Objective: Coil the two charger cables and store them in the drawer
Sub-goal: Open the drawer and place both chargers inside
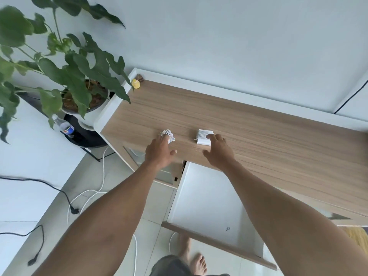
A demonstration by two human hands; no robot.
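Note:
Two white charger cables lie on the wooden cabinet top. A loosely bundled white cable sits at the left, and my left hand reaches over it with fingers spread, its fingertips touching the bundle. A white cable wound tightly around its charger block lies to the right. My right hand is spread above it, fingertips on the block's near right corner. Below the cabinet top, the white drawer stands pulled open, with only a small key on its floor.
A potted plant stands left of the cabinet, with a plastic bottle beside it. A small yellow object sits at the cabinet's far left corner. Black and white cords trail across the tiled floor. My bare feet show below the drawer front.

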